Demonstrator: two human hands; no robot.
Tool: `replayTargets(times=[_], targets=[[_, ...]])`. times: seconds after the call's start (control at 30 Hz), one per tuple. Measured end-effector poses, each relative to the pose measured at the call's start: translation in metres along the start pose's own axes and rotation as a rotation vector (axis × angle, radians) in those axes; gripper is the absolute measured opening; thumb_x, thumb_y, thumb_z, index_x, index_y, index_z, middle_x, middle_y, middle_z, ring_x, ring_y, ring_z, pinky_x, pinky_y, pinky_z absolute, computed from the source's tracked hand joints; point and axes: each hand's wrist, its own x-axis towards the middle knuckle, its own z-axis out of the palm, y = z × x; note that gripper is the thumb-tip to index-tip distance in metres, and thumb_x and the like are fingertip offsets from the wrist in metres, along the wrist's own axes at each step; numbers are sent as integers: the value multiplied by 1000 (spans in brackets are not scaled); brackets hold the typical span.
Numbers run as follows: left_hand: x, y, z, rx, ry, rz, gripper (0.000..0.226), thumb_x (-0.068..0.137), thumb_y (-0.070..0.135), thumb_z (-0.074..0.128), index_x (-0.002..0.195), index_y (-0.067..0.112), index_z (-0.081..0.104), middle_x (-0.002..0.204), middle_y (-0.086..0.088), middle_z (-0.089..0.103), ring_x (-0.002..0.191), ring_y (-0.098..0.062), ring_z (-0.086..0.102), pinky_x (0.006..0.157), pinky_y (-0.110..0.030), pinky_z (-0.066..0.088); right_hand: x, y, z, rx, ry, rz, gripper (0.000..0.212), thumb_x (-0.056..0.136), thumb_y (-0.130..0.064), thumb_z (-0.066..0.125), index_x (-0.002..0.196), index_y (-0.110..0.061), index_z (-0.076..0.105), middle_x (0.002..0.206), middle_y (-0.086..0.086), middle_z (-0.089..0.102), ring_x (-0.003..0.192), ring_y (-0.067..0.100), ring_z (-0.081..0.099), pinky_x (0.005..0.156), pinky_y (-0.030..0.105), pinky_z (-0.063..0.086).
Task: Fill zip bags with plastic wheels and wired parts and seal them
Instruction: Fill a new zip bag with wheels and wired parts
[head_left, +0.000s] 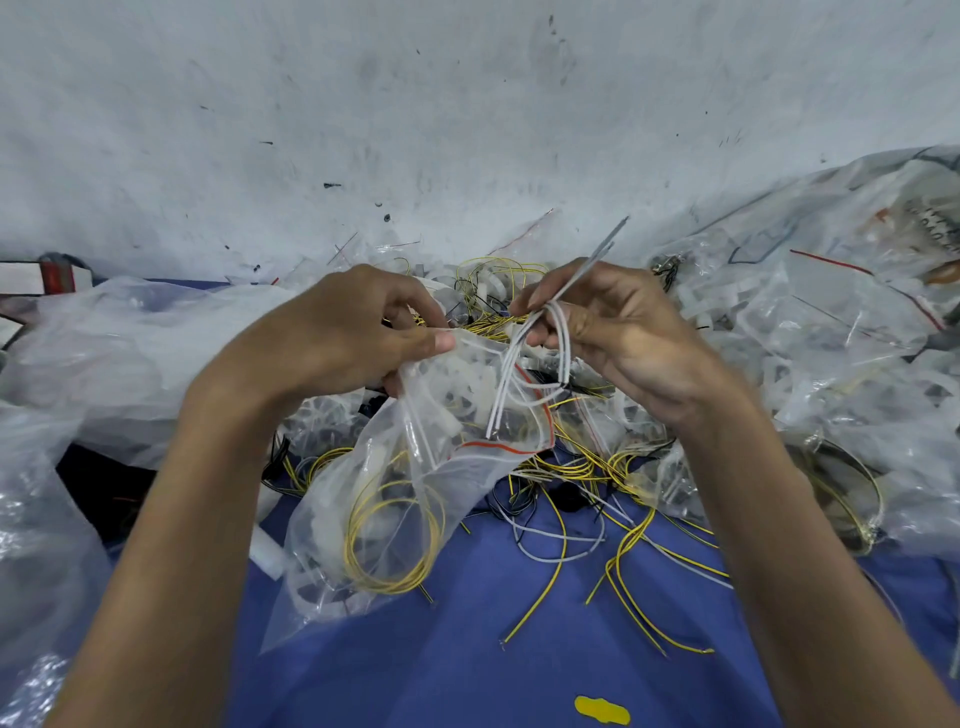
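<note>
Behind everything stands a scuffed white wall (467, 104), and below it a blue cloth (467, 654) covers the work surface. Heaps of filled bags (831, 332) lie at both sides, and loose wires (623, 561) are scattered between them. Over the middle of the cloth hangs the zip bag (384, 483), mouth open and turned up, with a yellow coil (363, 561) and pale parts, probably wheels (467, 379), already inside. The left hand (353, 332) pinches one lip of the mouth between thumb and curled fingers. The right hand (613, 327) pinches a folded bundle of white wires (519, 384); the lower ends appear to be just inside the mouth, while the long ends stick up past the fingers. I judge the step is feeding this bundle in. To do it well, the left hand should keep the mouth wide, and the right should push the bundle down folded, so no end stays across the red strip (498, 447), which would probably prevent the seal.
</note>
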Motion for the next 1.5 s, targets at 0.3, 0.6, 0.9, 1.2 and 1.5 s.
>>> replayTargets(times=[0.3,0.6,0.9,1.2,1.5], targets=[[-1,0,0,-10,-3,3,6,84,29,67,80,25,64,55,14,63,43,-4,59,48,-7,42,-3,-2,-2,49,-29,-8,19,71,2,60,74,-13,72,85,5,70,76,13,68,71,17,52],[-1,2,0,41,-21,5,6,85,33,65,85,27,64,54,19,62,54,-4,63,54,-7,43,-1,-6,-5,-324,115,-33,14,66,-7,75,79,-10,71,81,-1,73,80,14,69,74,21,51],[1,6,9,43,90,57,6,84,32,66,82,26,66,57,20,62,45,-3,61,56,-20,43,7,8,36,-1076,-238,93,21,75,4,69,93,-6,73,89,7,73,77,5,66,79,9,46],[2,-12,-9,-36,229,-29,9,83,31,69,75,27,66,59,15,61,39,-6,57,54,-25,41,4,-15,11,-882,18,75,33,79,9,64,104,-12,70,82,-12,62,74,2,58,76,12,50],[1,-30,-25,-64,373,-107,14,83,27,70,70,26,65,56,2,61,37,-1,53,41,-10,41,-7,13,-41,-924,2,327,26,86,8,56,100,-11,67,90,-1,70,79,-4,66,78,13,53]])
